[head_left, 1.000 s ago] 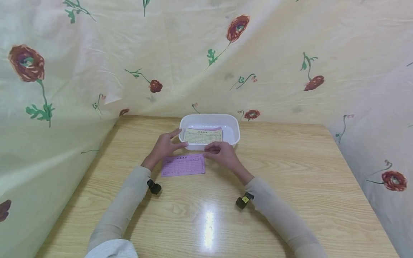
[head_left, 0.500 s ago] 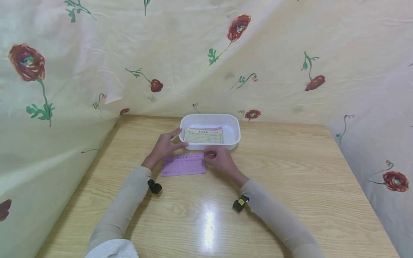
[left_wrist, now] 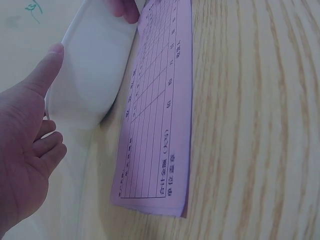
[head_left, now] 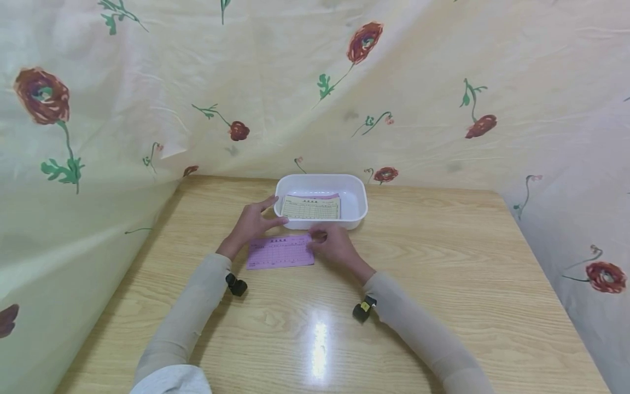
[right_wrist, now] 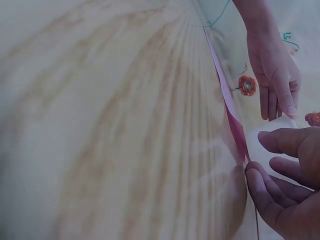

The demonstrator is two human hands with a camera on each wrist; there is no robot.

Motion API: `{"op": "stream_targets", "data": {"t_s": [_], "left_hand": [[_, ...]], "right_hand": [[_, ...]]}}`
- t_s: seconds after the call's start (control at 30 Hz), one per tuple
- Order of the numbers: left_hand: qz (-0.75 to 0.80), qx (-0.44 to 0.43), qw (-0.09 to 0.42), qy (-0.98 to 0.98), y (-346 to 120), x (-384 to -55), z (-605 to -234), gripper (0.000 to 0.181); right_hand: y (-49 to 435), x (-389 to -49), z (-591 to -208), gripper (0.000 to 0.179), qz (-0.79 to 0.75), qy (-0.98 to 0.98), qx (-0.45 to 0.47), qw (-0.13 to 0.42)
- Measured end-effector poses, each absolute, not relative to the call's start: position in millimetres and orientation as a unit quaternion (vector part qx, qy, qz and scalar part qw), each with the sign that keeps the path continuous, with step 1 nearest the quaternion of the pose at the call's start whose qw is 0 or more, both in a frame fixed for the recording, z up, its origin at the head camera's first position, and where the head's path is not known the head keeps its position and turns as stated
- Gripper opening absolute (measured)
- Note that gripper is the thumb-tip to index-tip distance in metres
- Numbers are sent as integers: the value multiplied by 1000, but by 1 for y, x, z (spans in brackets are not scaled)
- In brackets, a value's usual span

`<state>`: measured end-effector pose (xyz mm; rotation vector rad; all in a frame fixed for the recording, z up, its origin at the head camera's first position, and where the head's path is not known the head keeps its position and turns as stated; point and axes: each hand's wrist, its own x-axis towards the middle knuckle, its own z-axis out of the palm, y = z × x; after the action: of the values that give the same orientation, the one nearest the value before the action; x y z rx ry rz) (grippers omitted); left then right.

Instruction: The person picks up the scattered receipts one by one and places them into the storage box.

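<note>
A purple receipt slip (head_left: 280, 253) with a printed grid lies on the wooden table, just in front of a white plastic basin (head_left: 355, 210). My left hand (head_left: 250, 221) grips the basin's left near corner, the thumb against its near wall and other fingers round the end. At the slip's right far corner, my right hand (head_left: 337, 243) pinches the paper between thumb and forefinger. In the right wrist view that end of the slip (right_wrist: 236, 136) bends up off the table. Inside the basin lies a pale yellow slip (head_left: 311, 208) over a purple one (head_left: 331, 196).
The wooden table (head_left: 433, 306) stretches out to both sides and towards the front. A cream floral cloth (head_left: 290, 82) hangs close behind the basin and along both sides. A small black camera (head_left: 237, 286) sits on the left wrist, another (head_left: 361, 310) on the right.
My right hand has shifted slightly towards me from beside the basin's near rim, and its thumb and forefinger now form a loop at the slip's corner. My left hand stays put.
</note>
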<state>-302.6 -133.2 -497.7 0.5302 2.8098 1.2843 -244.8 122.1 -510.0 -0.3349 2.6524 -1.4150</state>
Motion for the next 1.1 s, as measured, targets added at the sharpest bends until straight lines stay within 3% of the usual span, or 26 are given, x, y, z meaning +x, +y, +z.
{"op": "stream_targets", "data": {"t_s": [0.67, 1.1], "left_hand": [[410, 168, 4, 897, -134, -304, -499, 85], [414, 169, 4, 895, -135, -304, -500, 87]], "right_hand": [[112, -248, -505, 39, -381, 907, -173, 49], [113, -249, -509, 40, -417, 892, -164, 65]]}}
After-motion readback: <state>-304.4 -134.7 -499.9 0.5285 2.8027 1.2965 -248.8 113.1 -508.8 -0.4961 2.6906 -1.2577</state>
